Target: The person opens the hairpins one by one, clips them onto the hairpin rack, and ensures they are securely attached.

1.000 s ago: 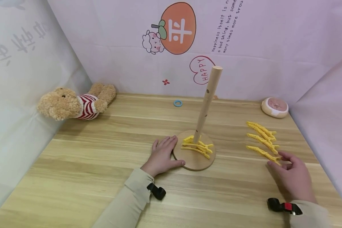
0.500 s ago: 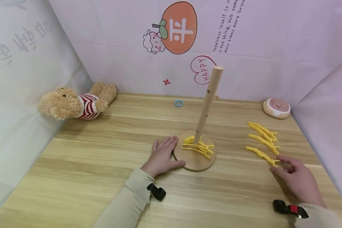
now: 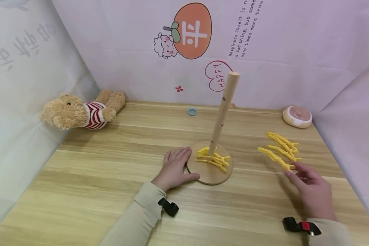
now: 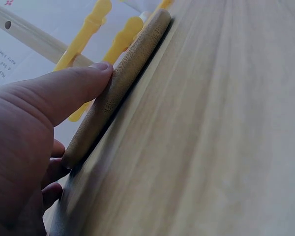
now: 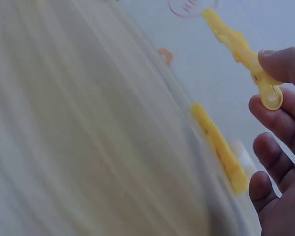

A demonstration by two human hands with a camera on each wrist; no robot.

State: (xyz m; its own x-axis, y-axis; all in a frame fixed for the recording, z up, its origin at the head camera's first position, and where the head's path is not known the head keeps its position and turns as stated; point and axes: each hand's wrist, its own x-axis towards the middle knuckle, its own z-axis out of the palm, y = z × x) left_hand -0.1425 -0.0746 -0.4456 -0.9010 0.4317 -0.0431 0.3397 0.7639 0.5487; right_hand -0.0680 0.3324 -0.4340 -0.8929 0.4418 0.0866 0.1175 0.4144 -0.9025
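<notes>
My right hand (image 3: 314,191) pinches the lever end of a yellow plastic hair clip (image 3: 274,158) between thumb and index finger; the clip is raised off the table. In the right wrist view this held hair clip (image 5: 236,48) points up and left, its other three fingers loosely bent. My left hand (image 3: 174,169) rests with spread fingers at the left edge of a round wooden base (image 3: 207,176), its thumb (image 4: 83,84) on the rim. A wooden post (image 3: 222,112) with small holes rises from that base. Several yellow clips (image 3: 212,160) lie around the post's foot.
More yellow clips (image 3: 284,147) lie on the table (image 3: 110,164) at the right. Behind them is a pink and white round-cornered object (image 3: 297,117). A blue ring (image 3: 192,111) lies near the back edge, and a teddy bear (image 3: 80,111) lies at the back left.
My right hand has lifted the nearest yellow hair clip from the table and moved it up and to the left. My left hand stays on the base.
</notes>
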